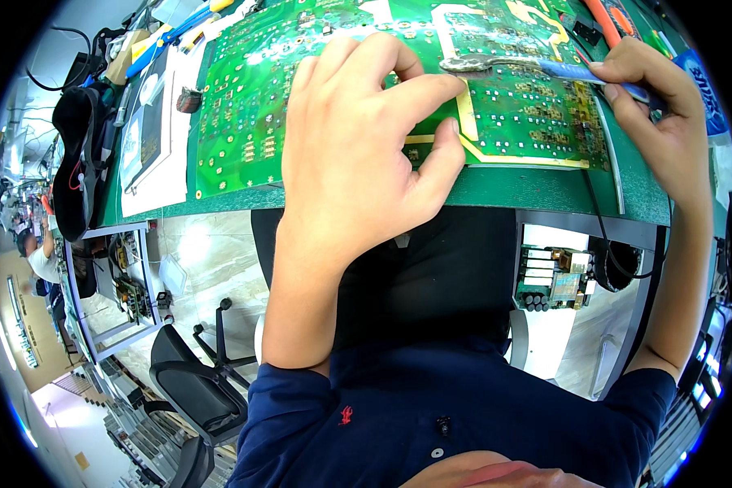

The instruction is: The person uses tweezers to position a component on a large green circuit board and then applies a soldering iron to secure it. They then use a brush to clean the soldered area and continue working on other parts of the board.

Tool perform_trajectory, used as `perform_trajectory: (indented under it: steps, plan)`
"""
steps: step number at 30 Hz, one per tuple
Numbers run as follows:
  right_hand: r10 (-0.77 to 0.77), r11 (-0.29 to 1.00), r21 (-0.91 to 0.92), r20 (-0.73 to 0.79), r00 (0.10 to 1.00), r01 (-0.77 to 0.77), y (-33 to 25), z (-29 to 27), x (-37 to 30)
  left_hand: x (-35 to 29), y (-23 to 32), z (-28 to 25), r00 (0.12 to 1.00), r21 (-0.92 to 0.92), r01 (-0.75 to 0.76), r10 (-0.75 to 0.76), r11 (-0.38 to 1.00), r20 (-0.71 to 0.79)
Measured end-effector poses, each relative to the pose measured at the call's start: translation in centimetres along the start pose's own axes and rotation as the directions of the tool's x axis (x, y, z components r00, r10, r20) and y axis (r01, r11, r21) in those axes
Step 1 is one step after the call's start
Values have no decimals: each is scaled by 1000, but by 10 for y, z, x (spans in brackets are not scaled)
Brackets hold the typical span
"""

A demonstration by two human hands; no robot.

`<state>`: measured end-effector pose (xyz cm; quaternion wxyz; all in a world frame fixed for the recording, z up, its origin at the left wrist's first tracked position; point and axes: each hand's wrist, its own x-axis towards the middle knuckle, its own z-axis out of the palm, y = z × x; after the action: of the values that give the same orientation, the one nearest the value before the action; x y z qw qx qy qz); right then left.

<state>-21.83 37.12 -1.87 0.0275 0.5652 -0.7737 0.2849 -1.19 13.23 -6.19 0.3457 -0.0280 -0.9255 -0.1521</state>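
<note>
A large green circuit board lies on the green-topped bench, with yellow strips along part of its edge. Over its middle my left hand rests with bent fingers, thumb and forefinger apart, nothing visible between them. My right hand pinches the blue handle of a toothbrush between thumb and fingers. The brush's worn grey head, bristles down, reaches left over the board, close to my left forefinger. Whether the bristles touch the board I cannot tell.
White paper with a dark flat panel lies left of the board, near a black curved object. A blue packet and an orange-handled tool are at right. Below stand an office chair and electronics. Another person is far left.
</note>
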Motion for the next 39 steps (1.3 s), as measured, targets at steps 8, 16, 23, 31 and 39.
perform_trajectory:
  steps: [8,16,23,31,39]
  plan:
    - [-19,1000,0,-3,1000,19,6,0,0,-1,1,0,1000,6,8,-8,1000,-4]
    - [-12,1000,4,-17,1000,12,3,2,1,-1,1,-1,1000,10,9,-9,1000,2]
    - [-55,998,-6,-65,996,55,2,6,3,-1,1,0,1000,16,11,-11,1000,7]
    - [60,998,-41,50,997,-58,7,-6,1,-1,1,-1,1000,21,13,-13,1000,13]
    - [-11,1000,-6,3,1000,11,12,-13,1,0,1,0,1000,5,15,-15,1000,14]
